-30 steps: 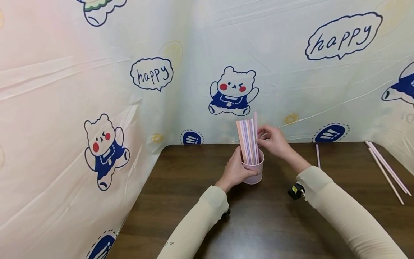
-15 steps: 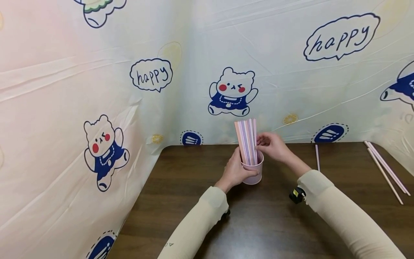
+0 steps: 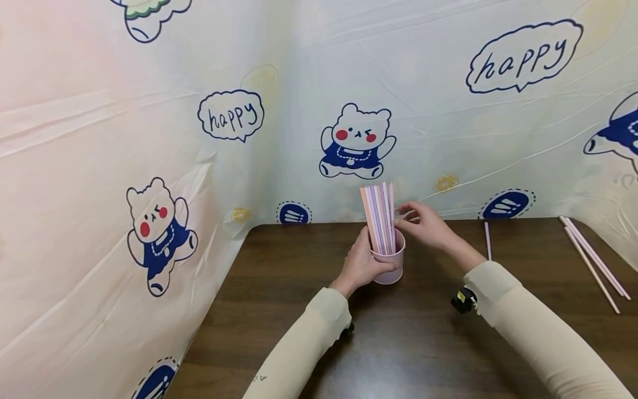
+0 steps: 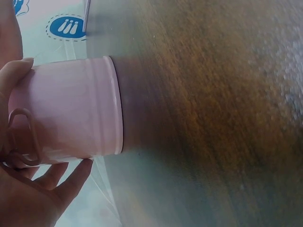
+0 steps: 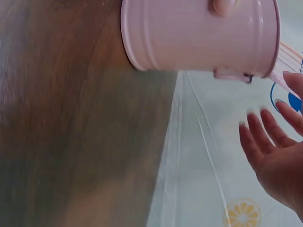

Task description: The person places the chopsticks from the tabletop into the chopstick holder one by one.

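Note:
A small pink metal bucket [image 3: 397,260] stands upright on the brown table. My left hand [image 3: 361,263] grips it from the left, thumb across the front; the left wrist view shows fingers round the bucket [image 4: 61,109] near a wire loop handle. A bunch of orange, white, purple and pink straws [image 3: 377,216] stands in it, leaning left. My right hand [image 3: 425,224] is at the right of the bunch, above the rim, thumb and index fingertips right beside the outermost straw. In the right wrist view the fingers of my right hand [image 5: 279,146] are spread and apart.
A single purple straw [image 3: 488,241] lies on the table [image 3: 428,343] to the right, partly behind the right sleeve. Several pale straws [image 3: 593,263] lie near the right edge. A printed cloth [image 3: 299,66] hangs behind and on the left.
The pink straw at my right hand has dropped down into the bucket, level with the others. My right fingers have loosened and eased slightly off it. My left hand keeps its hold.

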`<state>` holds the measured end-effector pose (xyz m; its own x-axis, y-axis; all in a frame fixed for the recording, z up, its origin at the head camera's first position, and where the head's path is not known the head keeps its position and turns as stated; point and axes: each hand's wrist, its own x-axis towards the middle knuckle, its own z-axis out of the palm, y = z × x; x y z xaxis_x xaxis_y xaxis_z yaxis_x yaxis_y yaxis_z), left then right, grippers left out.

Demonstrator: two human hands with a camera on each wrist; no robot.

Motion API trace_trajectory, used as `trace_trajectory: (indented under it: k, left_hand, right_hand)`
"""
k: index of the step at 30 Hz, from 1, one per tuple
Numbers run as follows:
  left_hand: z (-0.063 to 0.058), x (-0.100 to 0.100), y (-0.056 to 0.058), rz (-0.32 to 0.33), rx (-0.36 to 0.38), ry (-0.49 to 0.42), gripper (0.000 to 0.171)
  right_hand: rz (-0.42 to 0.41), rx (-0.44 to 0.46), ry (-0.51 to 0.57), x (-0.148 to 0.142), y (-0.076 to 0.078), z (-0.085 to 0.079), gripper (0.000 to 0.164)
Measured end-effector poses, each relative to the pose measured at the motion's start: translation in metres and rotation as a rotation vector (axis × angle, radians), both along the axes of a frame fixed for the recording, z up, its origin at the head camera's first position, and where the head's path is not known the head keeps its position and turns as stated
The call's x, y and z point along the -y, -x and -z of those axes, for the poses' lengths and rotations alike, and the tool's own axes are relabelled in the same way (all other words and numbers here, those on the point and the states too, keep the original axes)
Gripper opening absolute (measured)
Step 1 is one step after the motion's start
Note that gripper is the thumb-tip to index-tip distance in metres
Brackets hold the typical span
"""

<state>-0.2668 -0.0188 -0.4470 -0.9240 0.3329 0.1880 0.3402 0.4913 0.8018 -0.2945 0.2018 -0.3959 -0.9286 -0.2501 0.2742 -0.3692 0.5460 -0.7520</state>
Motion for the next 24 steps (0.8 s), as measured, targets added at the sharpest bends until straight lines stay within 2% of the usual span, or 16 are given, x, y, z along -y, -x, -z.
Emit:
trace_trajectory:
  k: [3,8,12,16,24]
  left_hand:
    - [-0.001,0.0,0.0,0.001,-0.003,-0.002,0.108]
    - [-0.001,0.0,0.0,-0.002,-0.008,0.009,0.107]
    - [0.0,0.0,0.001,-0.009,-0.011,0.01,0.106]
    - [0.001,0.0,0.001,-0.014,-0.012,0.009,0.106]
    - [-0.001,0.0,0.0,-0.015,-0.007,0.003,0.105]
  right_hand:
    - [0.037,-0.055,-0.079,-0.007,0.0,-0.004,0.046]
    - [0.117,-0.154,-0.286,-0.023,-0.001,-0.01,0.056]
    - [0.15,-0.194,-0.409,-0.037,-0.002,-0.01,0.064]
    - [0.191,-0.19,-0.527,-0.052,-0.003,-0.006,0.069]
    - [0.224,-0.115,-0.715,-0.087,-0.005,0.005,0.078]
